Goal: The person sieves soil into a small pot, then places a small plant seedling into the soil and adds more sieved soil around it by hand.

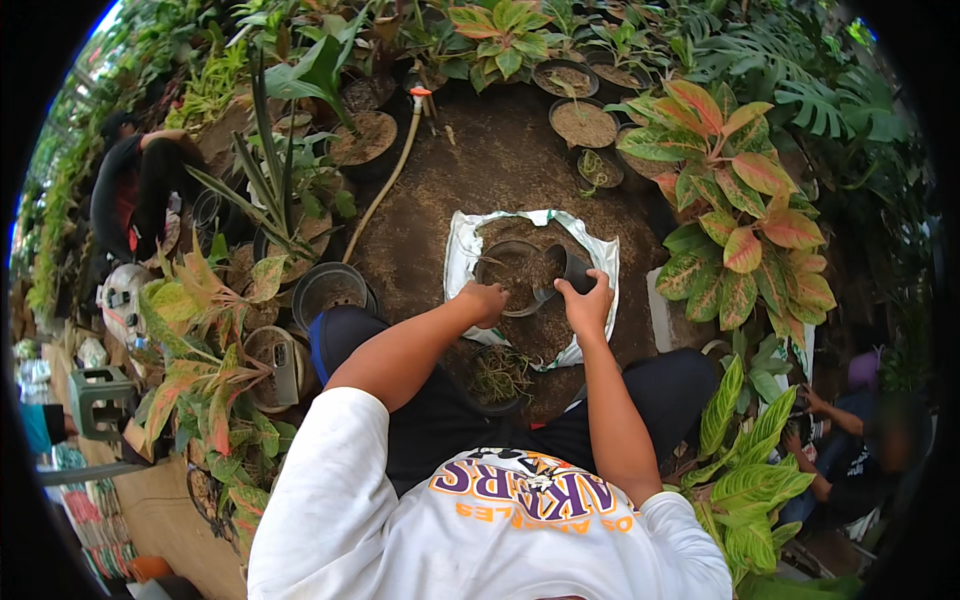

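Observation:
My right hand (586, 306) grips a small black plastic pot (577, 268), tipped on its side with its mouth to the left. Dark, crumbly potting mix (546, 271) shows at that mouth. Below it is a round, dark-rimmed container (513, 246) with more mix inside. My left hand (484, 301) is over the near-left rim of this container, fingers curled; whether they pinch anything is hidden. Around both lies a white plastic sack (459, 259), its opening spread wide. Between my legs a black pot (499, 405) holds a tangle of thin green stems (499, 373).
A hose (390, 184) with an orange-red end runs along the ground on the left. Empty-looking black pots (330, 291) stand by my left knee. A phone (285, 373) leans on a pot. Red-green aglaonemas (739, 187) and a concrete block (661, 309) are right. Other people sit at both sides.

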Motion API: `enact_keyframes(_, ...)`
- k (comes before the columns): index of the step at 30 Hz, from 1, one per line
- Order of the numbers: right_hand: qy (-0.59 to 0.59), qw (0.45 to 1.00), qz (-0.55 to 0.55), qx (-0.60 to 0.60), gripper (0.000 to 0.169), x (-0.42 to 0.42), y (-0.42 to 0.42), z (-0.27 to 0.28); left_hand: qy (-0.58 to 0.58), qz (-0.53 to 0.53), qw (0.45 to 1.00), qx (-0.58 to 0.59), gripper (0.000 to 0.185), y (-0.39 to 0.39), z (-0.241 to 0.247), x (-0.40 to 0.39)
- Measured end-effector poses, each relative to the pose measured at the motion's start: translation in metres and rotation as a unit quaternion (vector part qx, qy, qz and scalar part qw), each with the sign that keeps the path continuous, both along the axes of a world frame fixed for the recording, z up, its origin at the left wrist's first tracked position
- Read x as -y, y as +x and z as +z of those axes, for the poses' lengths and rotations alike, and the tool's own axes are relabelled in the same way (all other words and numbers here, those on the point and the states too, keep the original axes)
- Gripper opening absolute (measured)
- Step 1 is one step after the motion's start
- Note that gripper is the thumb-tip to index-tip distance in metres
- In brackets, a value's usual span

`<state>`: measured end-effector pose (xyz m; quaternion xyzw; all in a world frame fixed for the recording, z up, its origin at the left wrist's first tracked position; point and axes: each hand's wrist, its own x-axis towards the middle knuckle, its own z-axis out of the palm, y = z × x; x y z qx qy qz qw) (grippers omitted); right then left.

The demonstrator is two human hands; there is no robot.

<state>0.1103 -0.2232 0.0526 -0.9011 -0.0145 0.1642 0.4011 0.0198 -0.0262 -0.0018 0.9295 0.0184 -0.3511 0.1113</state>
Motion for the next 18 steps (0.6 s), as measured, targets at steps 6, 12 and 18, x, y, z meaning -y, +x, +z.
enact_keyframes(6,0.022,0.997,0.043,0.060,0.067,-0.006,0.002,-0.010,0.035,0.053,0.998,0.022,0.081,-0.008,0.018,0.003)
enact_keyframes(12,0.055,0.996,0.046,0.049,0.064,-0.005,0.006,-0.008,0.057,0.044,0.997,0.040,0.081,0.004,0.018,0.002)
enact_keyframes(18,0.054,0.974,0.103,0.194,0.061,-0.001,0.002,-0.011,0.004,0.097,0.995,0.020,0.080,0.008,0.029,-0.013)
